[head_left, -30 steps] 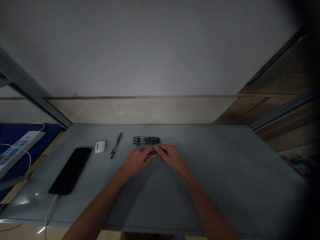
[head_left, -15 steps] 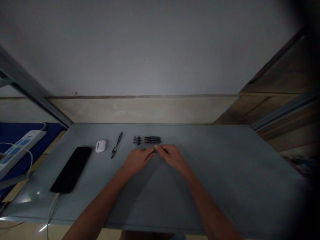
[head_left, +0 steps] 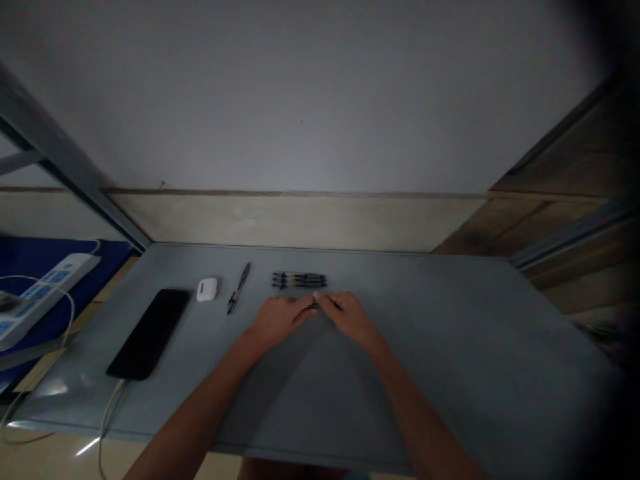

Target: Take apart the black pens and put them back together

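My left hand (head_left: 283,317) and my right hand (head_left: 347,315) meet fingertip to fingertip over the grey table. Both are closed on a slim dark pen (head_left: 315,306), most of which is hidden by the fingers. Just beyond them, a row of black pens (head_left: 300,281) lies side by side, pointing left and right. To the left, apart from the row, a single black pen (head_left: 239,288) rests at a slant.
Left of the single pen sit a white earbud case (head_left: 207,289) and a black phone (head_left: 149,335) with a cable (head_left: 106,420) plugged in. A white power strip (head_left: 47,300) lies beyond the table's left edge. A wall (head_left: 310,220) rises behind the table (head_left: 450,347).
The view has swung a little, so the table items appear slightly farther right. Both hands stay together on the pen, with only a small shift of the fingers.
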Demonstrator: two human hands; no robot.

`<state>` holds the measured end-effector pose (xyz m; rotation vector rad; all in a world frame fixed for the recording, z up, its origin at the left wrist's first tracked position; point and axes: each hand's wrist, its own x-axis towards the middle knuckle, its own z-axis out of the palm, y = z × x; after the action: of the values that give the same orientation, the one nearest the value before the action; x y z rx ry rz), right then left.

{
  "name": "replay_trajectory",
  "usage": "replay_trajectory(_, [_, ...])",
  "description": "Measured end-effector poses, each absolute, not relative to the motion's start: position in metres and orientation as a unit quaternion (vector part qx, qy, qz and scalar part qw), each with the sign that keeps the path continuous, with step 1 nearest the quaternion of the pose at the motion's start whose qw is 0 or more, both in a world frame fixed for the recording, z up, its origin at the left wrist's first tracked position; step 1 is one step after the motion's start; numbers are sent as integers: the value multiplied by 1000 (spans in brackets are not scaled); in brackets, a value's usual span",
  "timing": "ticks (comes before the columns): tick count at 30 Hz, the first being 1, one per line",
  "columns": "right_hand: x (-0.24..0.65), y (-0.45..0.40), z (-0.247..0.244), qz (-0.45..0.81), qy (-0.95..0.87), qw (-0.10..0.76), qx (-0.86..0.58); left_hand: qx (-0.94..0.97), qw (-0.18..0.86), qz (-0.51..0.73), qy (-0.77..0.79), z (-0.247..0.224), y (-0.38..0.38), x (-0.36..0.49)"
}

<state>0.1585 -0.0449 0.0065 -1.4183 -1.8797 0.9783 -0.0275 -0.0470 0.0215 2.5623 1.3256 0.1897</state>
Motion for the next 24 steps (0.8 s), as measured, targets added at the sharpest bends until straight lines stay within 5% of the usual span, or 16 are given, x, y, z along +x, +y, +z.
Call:
replay_trajectory(17, [158,-46,9,353,-716,332,-502,863,103,59,490,18,-50,-26])
replay_trajectory(24, [155,-49,9,461,-668,387,-439,775,320,268,475,20,-47,-28])
